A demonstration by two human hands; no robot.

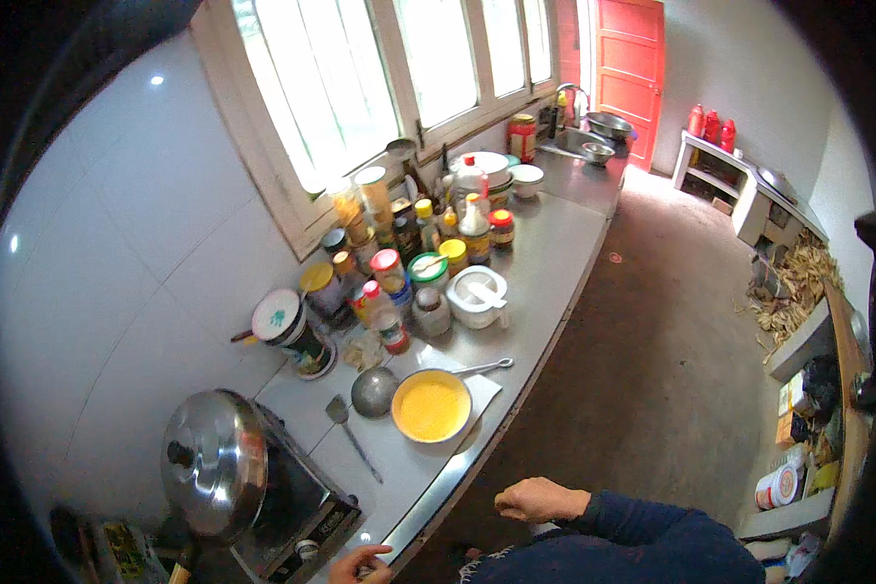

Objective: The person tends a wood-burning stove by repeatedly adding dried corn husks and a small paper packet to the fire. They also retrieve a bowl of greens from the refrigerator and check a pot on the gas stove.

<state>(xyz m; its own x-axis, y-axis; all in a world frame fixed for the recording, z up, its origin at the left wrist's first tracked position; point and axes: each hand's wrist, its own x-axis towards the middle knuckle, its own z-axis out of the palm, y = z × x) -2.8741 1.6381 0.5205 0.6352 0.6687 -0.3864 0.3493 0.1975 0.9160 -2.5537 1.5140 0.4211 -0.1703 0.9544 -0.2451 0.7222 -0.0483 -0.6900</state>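
Observation:
My left hand (361, 566) is at the bottom edge beside the counter front and the gas stove's knob (306, 549), partly cut off, fingers apart and holding nothing visible. Over the floor, clear of the counter, my right hand (540, 500) is loosely closed with nothing seen in it. An enamel bowl (431, 442) of yellow mixture (431, 405) sits near the counter edge. Touching or close behind it is a round metal ladle (374, 393); a looped handle (489, 365) emerges beyond the bowl. A spatula (354, 438) lies nearer the stove. A domed metal lid (219, 467) covers the stove top.
Jars and bottles (387, 270) crowd the counter against the window wall, with a white lidded container (477, 299) in front. Farther off are a sink (577, 140) and red door (628, 80). Dry husks (796, 285) and shelves (788, 515) line the right side.

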